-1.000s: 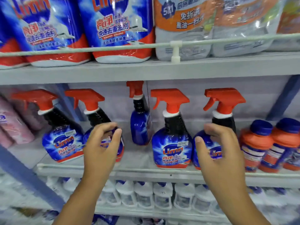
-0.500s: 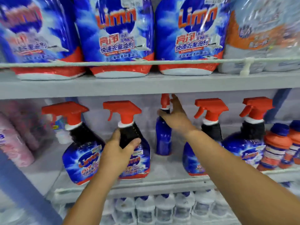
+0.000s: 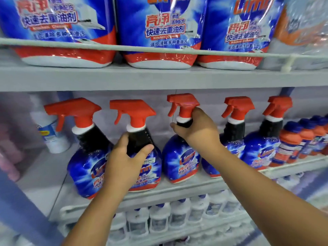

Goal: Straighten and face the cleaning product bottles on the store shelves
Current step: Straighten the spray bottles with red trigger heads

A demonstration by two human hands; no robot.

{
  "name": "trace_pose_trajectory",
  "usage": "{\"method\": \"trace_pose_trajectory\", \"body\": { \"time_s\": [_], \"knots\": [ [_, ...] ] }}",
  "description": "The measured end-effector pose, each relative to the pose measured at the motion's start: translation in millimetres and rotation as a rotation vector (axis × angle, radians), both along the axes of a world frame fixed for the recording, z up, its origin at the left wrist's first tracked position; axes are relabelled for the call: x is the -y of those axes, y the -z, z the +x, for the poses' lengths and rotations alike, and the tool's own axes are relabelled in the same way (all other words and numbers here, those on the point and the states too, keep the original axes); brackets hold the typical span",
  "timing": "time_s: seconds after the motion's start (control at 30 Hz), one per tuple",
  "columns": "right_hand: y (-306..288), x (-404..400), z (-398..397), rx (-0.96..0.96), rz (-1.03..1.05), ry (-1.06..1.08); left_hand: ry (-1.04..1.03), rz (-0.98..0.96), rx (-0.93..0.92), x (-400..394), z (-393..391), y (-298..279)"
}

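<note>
While left hand [image 3: 124,162] grips second spray bottle [image 3: 142,157] at its neck, right hand [image 3: 197,130] grips third spray bottle [image 3: 179,157] likewise.

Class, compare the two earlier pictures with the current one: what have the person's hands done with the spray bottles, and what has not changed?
The right hand reached to the third spray bottle, then set back and side-on, and now grips its neck; it stands forward in the row, label facing out. The left hand keeps gripping the second spray bottle. The other spray bottles and the refill packs above stay put.
</note>
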State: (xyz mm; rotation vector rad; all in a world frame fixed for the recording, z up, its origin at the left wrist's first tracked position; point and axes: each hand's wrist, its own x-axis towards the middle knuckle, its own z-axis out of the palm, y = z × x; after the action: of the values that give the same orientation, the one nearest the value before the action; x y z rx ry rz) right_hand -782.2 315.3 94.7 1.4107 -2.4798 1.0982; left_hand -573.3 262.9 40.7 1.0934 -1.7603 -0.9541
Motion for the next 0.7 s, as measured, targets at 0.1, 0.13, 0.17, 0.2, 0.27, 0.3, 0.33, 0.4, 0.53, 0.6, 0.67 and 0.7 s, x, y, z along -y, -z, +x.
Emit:
{"method": "trace_pose_trajectory", "body": {
  "time_s": [0.1, 0.13, 0.17, 0.2, 0.27, 0.3, 0.33, 0.4, 0.53, 0.6, 0.67, 0.7],
  "knots": [
    [-6.8, -18.9, -3.1, -0.022, 0.043, -0.103, -0.015, 0.016, -0.001, -0.8, -1.0, 2.0],
    [-11.5, -25.4, -6.8, 0.031, 0.094, -0.170, -0.024, 0.018, 0.004, -1.1, -1.2, 2.2],
    [-16.0, -31.2, -11.6, 0.100, 0.156, -0.248, -0.032, 0.020, 0.010, -1.4, -1.5, 2.2],
    [-20.2, -35.5, -17.1, 0.161, 0.221, -0.323, -0.037, 0.017, 0.015, -1.3, -1.9, 2.2],
    [-24.6, -38.8, -29.5, 0.191, 0.311, -0.425, -0.049, 0.012, 0.024, -1.6, -2.8, 2.2],
    [-26.3, -38.4, -33.8, 0.163, 0.326, -0.443, -0.056, 0.014, 0.025, -1.8, -3.1, 2.3],
    [-27.2, -37.1, -36.8, 0.129, 0.331, -0.446, -0.062, 0.015, 0.023, -2.2, -3.2, 2.6],
    [-27.8, -34.5, -39.4, 0.079, 0.320, -0.441, -0.069, 0.017, 0.025, -3.6, -3.9, 2.9],
    [-21.1, -33.8, -42.8, 0.039, 0.286, -0.417, -0.090, 0.018, 0.009, -5.8, -5.9, 1.9],
    [-19.8, -35.2, -44.7, 0.036, 0.274, -0.401, -0.100, 0.015, 0.011, -7.2, -7.0, 1.2],
    [-20.1, -35.6, -46.5, 0.024, 0.274, -0.407, -0.107, 0.012, 0.018, -8.0, -7.7, 0.8],
    [-20.2, -35.5, -47.3, 0.017, 0.274, -0.414, -0.107, 0.010, 0.027, -8.3, -8.0, 0.9]
  ]
}}
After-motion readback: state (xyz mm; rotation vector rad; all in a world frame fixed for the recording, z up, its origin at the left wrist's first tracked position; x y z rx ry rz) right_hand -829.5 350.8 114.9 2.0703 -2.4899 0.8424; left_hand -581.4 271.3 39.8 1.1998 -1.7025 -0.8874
